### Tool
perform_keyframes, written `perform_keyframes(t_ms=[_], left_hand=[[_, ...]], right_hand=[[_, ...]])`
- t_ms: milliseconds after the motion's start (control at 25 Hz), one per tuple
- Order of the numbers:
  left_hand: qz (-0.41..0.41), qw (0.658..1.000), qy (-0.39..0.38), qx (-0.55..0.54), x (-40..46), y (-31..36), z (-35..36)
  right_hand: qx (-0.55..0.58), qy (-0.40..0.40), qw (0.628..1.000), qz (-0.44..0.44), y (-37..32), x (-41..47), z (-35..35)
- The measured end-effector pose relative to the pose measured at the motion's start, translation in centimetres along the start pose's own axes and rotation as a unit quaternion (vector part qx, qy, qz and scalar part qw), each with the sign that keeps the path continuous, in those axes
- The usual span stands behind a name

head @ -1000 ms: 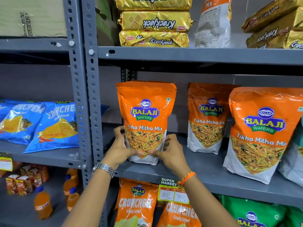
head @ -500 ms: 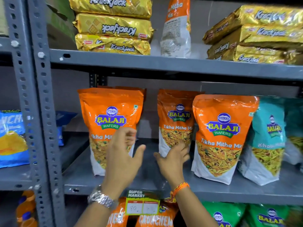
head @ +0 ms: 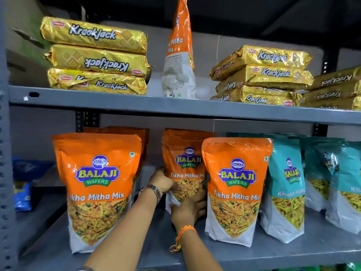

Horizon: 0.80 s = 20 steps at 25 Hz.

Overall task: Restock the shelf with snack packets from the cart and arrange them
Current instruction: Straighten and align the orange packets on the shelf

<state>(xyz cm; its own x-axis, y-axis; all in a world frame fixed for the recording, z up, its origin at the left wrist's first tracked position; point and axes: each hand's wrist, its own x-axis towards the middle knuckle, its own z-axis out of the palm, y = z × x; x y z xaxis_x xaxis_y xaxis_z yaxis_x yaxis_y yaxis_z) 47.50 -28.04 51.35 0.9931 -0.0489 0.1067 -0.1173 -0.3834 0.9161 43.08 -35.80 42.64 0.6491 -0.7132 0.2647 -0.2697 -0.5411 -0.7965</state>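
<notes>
Three orange Balaji Tikha Mitha Mix packets stand on the grey middle shelf (head: 273, 253). The left packet (head: 97, 184) stands near the front by the upright. The middle packet (head: 185, 159) sits further back, and both hands grip its lower part. My left hand (head: 163, 181), with a wristwatch, holds its left side. My right hand (head: 188, 211), with an orange thread band, holds its bottom front. The right packet (head: 234, 188) stands at the front and touches my right hand's side. More orange packets show behind the left and middle ones.
Teal Balaji packets (head: 287, 184) stand to the right on the same shelf. The upper shelf (head: 175, 106) carries gold Krackjack stacks (head: 95, 55) and one upright orange packet (head: 179, 55). A perforated steel upright (head: 4, 173) stands at left, blue packets (head: 23, 194) beyond it.
Both hands let go of the left packet, moved right and deeper into the shelf, and took hold of the middle packet. The view has shifted right and closer.
</notes>
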Motion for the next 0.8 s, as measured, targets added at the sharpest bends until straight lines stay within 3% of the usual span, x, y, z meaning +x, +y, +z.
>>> perform_keyframes(t_ms=[280,600,680,800], left_hand=[[0.049,0.997,-0.023,-0.058,6.3,-3.6,2.0],[0.057,0.997,0.002,-0.049,1.9,-1.5,1.6],[0.053,0.996,0.007,-0.072,0.9,-1.6,1.6],[0.074,0.987,0.043,-0.136,-2.3,-1.9,1.3]], right_hand=[[0.008,-0.011,1.000,0.019,0.1,2.1,0.2],[0.050,-0.032,0.998,-0.001,0.1,0.5,-1.4],[0.124,-0.025,0.990,-0.068,1.1,-2.2,-3.0],[0.291,-0.116,0.944,-0.108,3.3,-8.2,-8.8]])
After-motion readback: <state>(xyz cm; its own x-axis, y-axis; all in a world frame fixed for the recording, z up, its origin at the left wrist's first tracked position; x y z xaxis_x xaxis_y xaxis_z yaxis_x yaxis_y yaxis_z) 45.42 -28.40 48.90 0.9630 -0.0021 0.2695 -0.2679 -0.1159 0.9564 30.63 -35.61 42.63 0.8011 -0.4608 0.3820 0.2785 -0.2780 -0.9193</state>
